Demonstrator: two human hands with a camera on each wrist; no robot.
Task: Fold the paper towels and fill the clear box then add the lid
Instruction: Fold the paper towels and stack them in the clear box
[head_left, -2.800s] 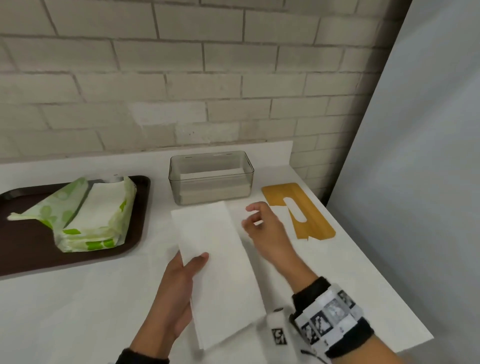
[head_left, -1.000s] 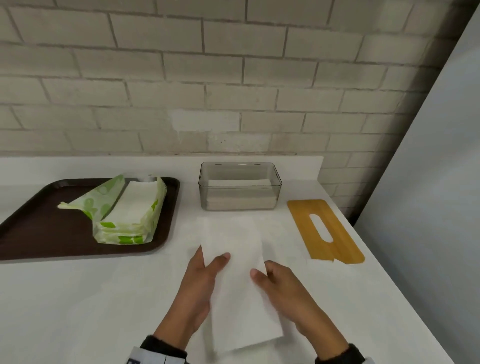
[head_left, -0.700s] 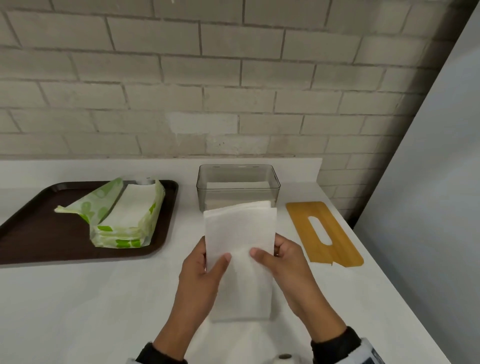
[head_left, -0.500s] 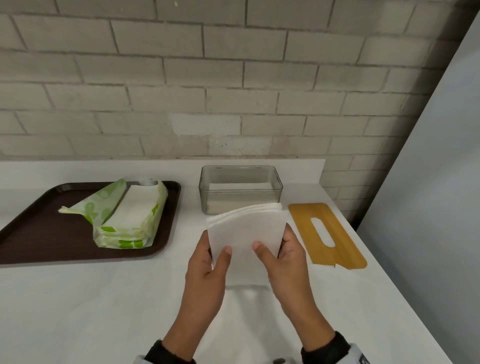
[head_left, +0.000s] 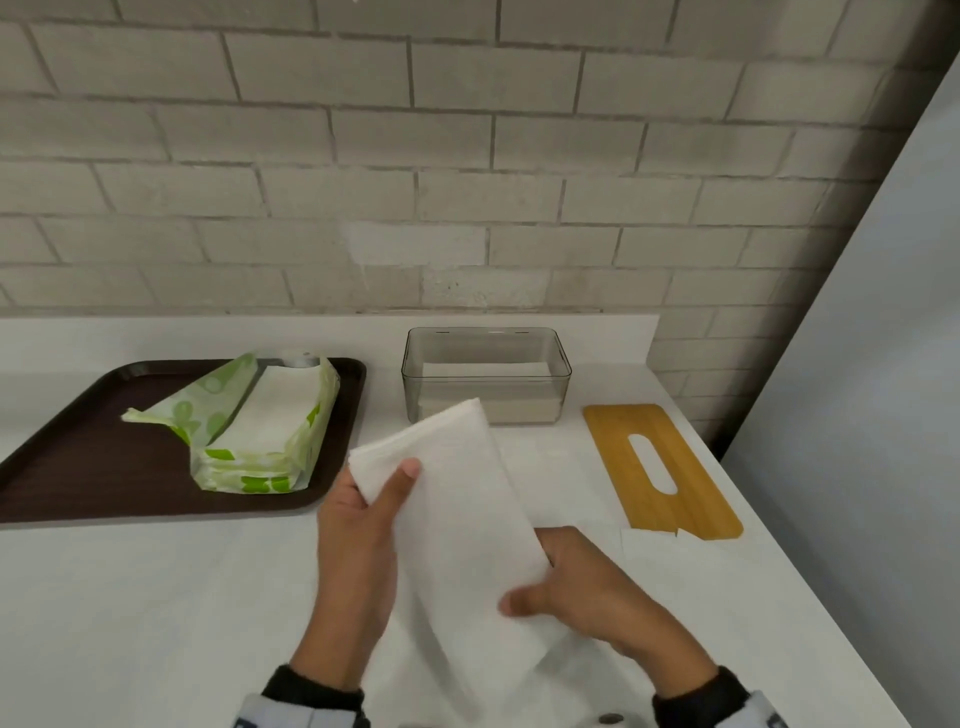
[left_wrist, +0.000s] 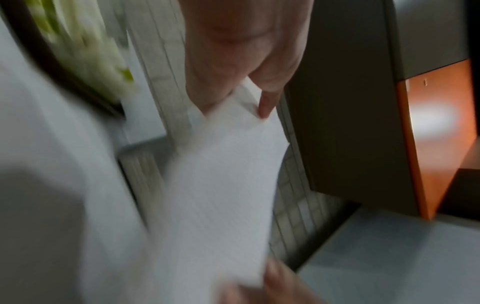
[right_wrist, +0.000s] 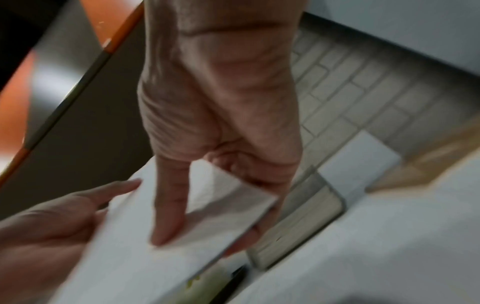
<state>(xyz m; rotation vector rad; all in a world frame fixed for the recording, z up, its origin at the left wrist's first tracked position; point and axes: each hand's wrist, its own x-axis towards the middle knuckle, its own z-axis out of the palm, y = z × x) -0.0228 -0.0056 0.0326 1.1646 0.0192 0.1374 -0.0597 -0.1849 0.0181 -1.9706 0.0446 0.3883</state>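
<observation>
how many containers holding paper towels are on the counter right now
2: the clear box at the back centre, partly filled, and the green-patterned pack on the brown tray at left.

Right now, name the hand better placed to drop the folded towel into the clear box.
Left, probably. The left hand pinches the paper towel at its far end, nearest the clear box; the right hand holds the near end, farther from it.
</observation>
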